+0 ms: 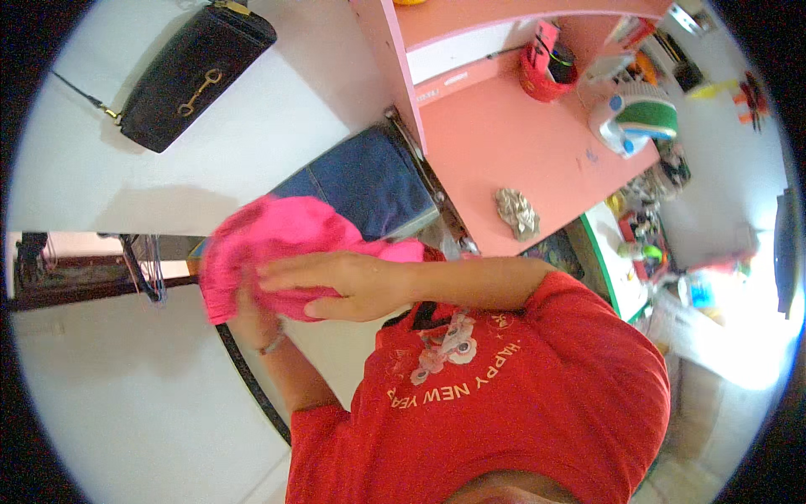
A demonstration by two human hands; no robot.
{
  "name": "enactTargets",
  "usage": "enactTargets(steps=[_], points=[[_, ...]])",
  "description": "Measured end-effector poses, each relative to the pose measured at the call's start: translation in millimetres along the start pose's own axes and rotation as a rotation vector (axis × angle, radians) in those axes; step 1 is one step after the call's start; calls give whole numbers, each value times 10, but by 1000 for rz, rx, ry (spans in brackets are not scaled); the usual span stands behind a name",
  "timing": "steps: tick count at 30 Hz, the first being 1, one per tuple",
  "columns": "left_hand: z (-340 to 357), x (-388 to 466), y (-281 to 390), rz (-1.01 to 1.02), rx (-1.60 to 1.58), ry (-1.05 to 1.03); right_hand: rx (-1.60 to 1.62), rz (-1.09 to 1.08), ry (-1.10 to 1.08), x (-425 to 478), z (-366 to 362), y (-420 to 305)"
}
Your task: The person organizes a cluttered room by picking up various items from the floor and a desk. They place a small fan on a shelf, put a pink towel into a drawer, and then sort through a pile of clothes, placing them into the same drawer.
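Note:
A bright pink cloth, loosely folded, lies before me between my two hands. My right hand rests flat on its near side, fingers stretched out and thumb apart. At the cloth's lower left edge is my left hand, with a bracelet on the wrist. Its fingers are blurred and appear to grip the fabric. Just beyond the cloth is a piece of dark blue denim, partly covered by the pink.
A black handbag lies on the white surface. On the pink desk sit a red container, a crumpled metallic-looking piece and a white and green plastic object. Cables hang at left.

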State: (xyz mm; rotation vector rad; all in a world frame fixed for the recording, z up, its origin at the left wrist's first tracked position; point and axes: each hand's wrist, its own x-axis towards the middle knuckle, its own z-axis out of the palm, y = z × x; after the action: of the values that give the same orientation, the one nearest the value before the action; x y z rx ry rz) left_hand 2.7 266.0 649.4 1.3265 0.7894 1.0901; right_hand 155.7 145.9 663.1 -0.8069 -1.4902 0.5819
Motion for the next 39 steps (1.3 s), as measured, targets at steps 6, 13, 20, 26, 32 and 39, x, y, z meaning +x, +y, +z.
enactTargets(steps=[6, 13, 20, 26, 32, 39], points=[[-438, 824, 434, 467, 162, 62, -34, 437, -47, -444, 60, 357], [280, 1385, -426, 933, 532, -460, 15, 873, 392, -1329, 161, 520], [821, 720, -1596, 691, 1039, -1023, -686, 1022, 526, -2396, -326, 734], [253, -7, -2122, 592, 1372, -1237, -1347, 1202, 458, -3064, -1135, 1095], [8, -194, -2208, 331, 1202, -1078, -1583, 1358, 389, -3363, -1092, 1331], [105, -603, -2259, 150, 1164, -856, -1322, 980, 286, -3473, -635, 1006]])
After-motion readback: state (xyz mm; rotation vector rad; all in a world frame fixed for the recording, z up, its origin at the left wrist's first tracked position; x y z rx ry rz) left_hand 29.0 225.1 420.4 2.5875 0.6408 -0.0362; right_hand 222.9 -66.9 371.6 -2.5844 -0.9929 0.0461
